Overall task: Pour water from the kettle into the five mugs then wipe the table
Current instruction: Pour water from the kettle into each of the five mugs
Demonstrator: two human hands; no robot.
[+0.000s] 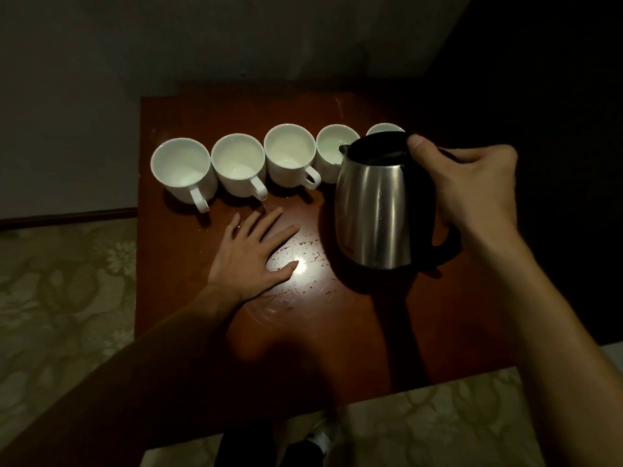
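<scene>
Both hands are over the reddish-brown wooden table (188,298). Nearest, the left hand (251,256) lies flat on the tabletop, palm down, with its fingers straight and spread, holding nothing; its fingertips point toward the row of mugs. Small water droplets (303,251) glisten on the wood just beside its thumb, in a bright patch of reflected light.

To the right, the right hand (472,193) grips the black handle of the stainless-steel electric kettle with a black lid (374,210), fingers curled round the handle and the thumb resting on top near the lid. The kettle is close to upright, its spout turned toward the mugs; whether its base touches the table cannot be told.

Beyond the hands, five white ceramic mugs stand in a row across the table. The first mug (183,170) is at the left end, then the second mug (239,170) and the third mug (291,155), each with its handle toward the person. The fourth mug (332,146) is partly hidden by the kettle's spout, and only the rim of the fifth mug (384,128) shows above the lid.
</scene>
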